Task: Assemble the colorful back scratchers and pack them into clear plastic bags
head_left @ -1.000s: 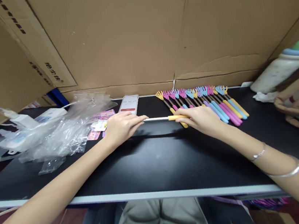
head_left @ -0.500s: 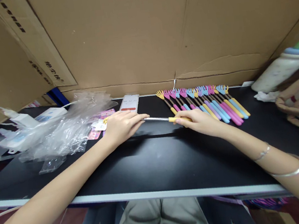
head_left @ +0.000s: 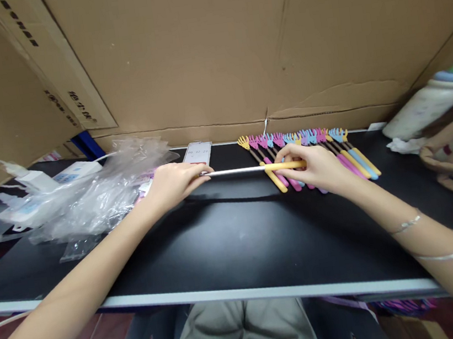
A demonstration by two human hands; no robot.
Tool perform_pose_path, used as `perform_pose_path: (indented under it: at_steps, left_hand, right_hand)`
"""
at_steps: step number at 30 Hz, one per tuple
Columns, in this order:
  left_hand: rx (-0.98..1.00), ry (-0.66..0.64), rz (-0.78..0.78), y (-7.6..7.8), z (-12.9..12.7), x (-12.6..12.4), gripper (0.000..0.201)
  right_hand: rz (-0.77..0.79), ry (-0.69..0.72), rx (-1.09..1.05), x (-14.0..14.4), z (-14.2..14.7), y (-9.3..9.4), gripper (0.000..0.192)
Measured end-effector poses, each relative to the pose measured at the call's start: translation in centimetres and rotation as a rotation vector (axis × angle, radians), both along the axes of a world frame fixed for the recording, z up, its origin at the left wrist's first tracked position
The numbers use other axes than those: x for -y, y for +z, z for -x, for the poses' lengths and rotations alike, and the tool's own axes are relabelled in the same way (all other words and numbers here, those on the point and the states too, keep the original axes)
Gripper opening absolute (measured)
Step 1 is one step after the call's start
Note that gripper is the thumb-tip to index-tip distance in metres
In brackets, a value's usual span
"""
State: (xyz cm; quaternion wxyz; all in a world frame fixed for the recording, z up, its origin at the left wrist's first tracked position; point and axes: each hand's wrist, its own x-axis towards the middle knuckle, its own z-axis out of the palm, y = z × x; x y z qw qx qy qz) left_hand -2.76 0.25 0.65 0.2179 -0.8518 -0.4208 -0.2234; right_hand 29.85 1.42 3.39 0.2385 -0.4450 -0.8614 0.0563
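A telescopic back scratcher [head_left: 237,171] with a yellow handle is held level above the black table, its silver rod drawn out between my two hands. My right hand [head_left: 313,166] is closed around the yellow handle. My left hand [head_left: 176,184] pinches the far end of the rod, and its fingers hide the claw head. Just behind my right hand lies a row of back scratchers [head_left: 349,158] with pink, blue, yellow and purple handles, claws toward the cardboard; my right hand covers part of their handles.
Clear plastic bags [head_left: 104,191] lie at the left beside white chargers [head_left: 38,183] and a cable. A phone [head_left: 198,152] rests at the back near a cardboard wall [head_left: 195,57]. At the right are a white bottle [head_left: 422,107], a crumpled tissue [head_left: 406,145] and a brown bag [head_left: 438,164].
My right hand has moved right with the yellow handle and my left hand slightly left. More of the silver rod shows between them, and the back scratcher is now level.
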Motion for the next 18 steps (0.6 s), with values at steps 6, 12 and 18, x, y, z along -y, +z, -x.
perform_pose_path:
  at_steps: [6, 12, 18]
  left_hand:
    - [0.025, -0.013, -0.084, -0.34, 0.09, -0.16, 0.03]
    - [0.026, -0.069, -0.15, -0.19, 0.05, -0.16, 0.028]
    - [0.028, -0.067, -0.142, 0.06, -0.27, 0.29, 0.031]
  right_hand:
    - [0.058, -0.002, 0.011, 0.06, -0.14, -0.06, 0.032]
    - [0.206, 0.089, -0.006, 0.16, -0.36, 0.19, 0.035]
    - [0.253, 0.127, 0.088, -0.12, -0.5, 0.23, 0.038]
